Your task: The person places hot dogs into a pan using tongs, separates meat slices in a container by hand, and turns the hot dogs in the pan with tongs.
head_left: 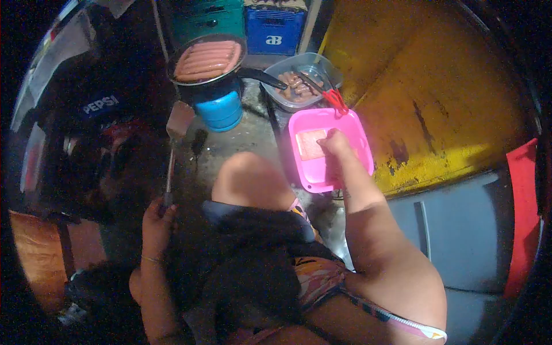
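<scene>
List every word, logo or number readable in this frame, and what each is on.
"PEPSI": white letters on a dark blue surface at left; what object that is, I cannot tell.
Stylised white mark, perhaps joined letters "AB": on the blue crate; not certain.
Flat pack in the pink tub: too blurred to read any text.

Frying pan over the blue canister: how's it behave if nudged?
The frying pan would probably tip fairly easily: it sits above a narrower blue canister, its long handle jutting to one side. Likely heavyish, crowded with sausages. Those look glossy and rounded, so they may slide or roll if it tilts.
</scene>
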Action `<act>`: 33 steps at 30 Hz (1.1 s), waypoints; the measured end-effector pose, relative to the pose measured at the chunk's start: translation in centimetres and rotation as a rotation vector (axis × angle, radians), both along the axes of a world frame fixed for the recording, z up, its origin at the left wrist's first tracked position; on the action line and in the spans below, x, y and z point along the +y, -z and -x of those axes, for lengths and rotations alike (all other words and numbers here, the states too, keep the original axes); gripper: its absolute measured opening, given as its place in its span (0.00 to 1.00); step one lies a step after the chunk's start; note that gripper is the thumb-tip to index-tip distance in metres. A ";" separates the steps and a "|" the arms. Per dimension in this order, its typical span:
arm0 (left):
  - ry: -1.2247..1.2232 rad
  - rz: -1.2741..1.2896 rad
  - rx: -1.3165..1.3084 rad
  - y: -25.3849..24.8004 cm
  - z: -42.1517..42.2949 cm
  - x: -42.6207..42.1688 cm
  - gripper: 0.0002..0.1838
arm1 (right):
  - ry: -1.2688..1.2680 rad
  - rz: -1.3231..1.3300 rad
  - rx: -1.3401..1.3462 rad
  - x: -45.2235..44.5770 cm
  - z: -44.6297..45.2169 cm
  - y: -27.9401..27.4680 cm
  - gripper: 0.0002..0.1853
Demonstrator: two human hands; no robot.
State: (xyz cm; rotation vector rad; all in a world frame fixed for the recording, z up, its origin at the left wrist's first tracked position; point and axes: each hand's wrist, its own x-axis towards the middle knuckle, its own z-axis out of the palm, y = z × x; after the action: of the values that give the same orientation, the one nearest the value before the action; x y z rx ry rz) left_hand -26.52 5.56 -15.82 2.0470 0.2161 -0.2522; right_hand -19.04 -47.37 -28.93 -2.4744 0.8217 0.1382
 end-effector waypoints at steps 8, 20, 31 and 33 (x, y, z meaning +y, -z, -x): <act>-0.057 0.017 0.062 -0.4 -0.2 0.4 0.14 | 0.141 -0.422 -0.254 -4.0 -2.9 7.6 0.25; -0.052 0.099 0.077 -0.7 -0.7 -0.3 0.17 | 0.051 -0.187 -0.158 -5.3 -5.1 9.3 0.12; -0.044 0.038 0.075 0.1 -0.8 -0.1 0.12 | -0.004 -0.273 -0.116 -6.2 -5.7 10.9 0.13; -0.058 0.074 0.048 -0.4 -0.5 -0.5 0.10 | -0.041 -0.237 -0.124 -6.1 -5.5 10.5 0.13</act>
State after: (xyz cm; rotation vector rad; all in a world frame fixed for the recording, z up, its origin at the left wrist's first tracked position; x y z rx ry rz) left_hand -26.01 5.10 -15.41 1.9599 0.2909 -0.2698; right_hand -13.55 -53.48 -39.40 -2.2531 0.6619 0.0901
